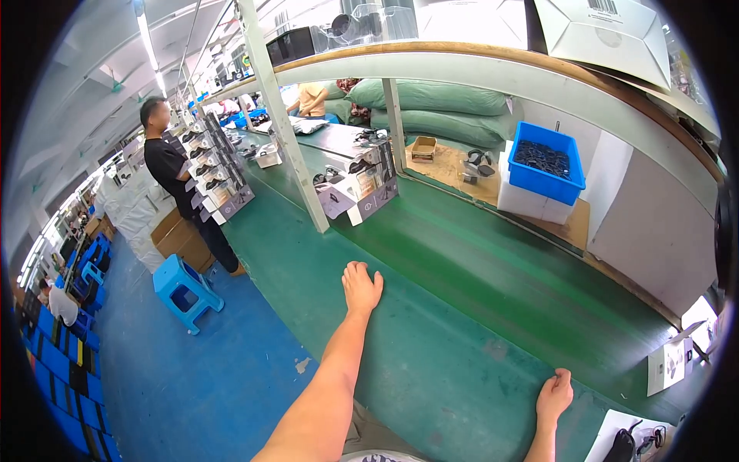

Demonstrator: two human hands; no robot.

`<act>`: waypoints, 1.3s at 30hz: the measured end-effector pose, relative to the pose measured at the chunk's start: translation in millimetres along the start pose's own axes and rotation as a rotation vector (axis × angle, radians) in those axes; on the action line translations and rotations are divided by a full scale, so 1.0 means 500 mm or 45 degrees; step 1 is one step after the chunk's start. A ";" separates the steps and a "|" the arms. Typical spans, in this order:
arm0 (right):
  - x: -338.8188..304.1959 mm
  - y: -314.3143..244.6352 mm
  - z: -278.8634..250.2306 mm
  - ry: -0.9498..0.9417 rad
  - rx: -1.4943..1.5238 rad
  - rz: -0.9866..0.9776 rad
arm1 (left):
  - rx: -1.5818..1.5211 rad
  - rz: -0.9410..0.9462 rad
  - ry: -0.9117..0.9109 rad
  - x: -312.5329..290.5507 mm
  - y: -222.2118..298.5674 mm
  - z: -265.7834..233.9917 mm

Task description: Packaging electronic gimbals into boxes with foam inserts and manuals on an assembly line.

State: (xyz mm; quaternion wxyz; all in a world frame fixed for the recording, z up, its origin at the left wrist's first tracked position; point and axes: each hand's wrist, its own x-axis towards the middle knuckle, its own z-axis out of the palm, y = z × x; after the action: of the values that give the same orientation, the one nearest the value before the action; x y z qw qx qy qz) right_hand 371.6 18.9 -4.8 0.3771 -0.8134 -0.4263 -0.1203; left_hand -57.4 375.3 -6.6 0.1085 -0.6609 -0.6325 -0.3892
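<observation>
My left hand (361, 289) rests palm down on the green tabletop (431, 362), its thumb held apart from the fingers and nothing in its grasp. Further right, my right hand (555, 396) lies on the same surface with the fingers curled in, and I see no object in it. Close to the right hand, a white open box (608, 435) holds a black item and a coiled dark cable, partly cut off by the picture's edge. Beyond both hands runs a green conveyor belt (477, 262).
Printed boxes with dark devices stand on the belt line (362, 196) and in a stack (219, 173) at left. A blue bin (548, 158) of small black parts sits beyond the belt. A metal post (285, 115) rises ahead. A person in black (165, 165) stands near a blue stool (185, 289).
</observation>
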 end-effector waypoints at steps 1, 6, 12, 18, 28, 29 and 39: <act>0.001 0.000 0.001 -0.004 0.003 0.003 | 0.000 0.003 0.004 0.000 -0.001 0.000; 0.003 -0.005 0.001 0.014 -0.014 -0.016 | -0.010 0.007 0.007 0.001 -0.003 -0.001; -0.001 -0.001 0.002 0.010 -0.107 -0.014 | -0.232 -0.096 0.009 0.045 -0.018 0.046; 0.015 -0.028 0.011 0.044 -0.223 -0.018 | -1.134 -1.270 -0.142 0.272 -0.177 0.104; 0.020 -0.019 0.010 0.120 -0.296 0.001 | -1.936 -1.103 -0.581 0.322 -0.177 0.171; 0.020 -0.019 0.009 0.118 -0.285 -0.004 | -1.996 -1.119 -0.606 0.324 -0.176 0.162; 0.012 -0.052 -0.002 0.059 -0.078 -0.106 | -2.377 -1.486 -0.791 -0.152 0.185 -0.202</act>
State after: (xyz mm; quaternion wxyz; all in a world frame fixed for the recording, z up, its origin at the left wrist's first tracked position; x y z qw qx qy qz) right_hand 355.0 30.9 12.5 0.3567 -0.8031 -0.4469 -0.1676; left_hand -2.5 237.7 44.3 -0.7831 -0.1568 -0.3065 -0.5179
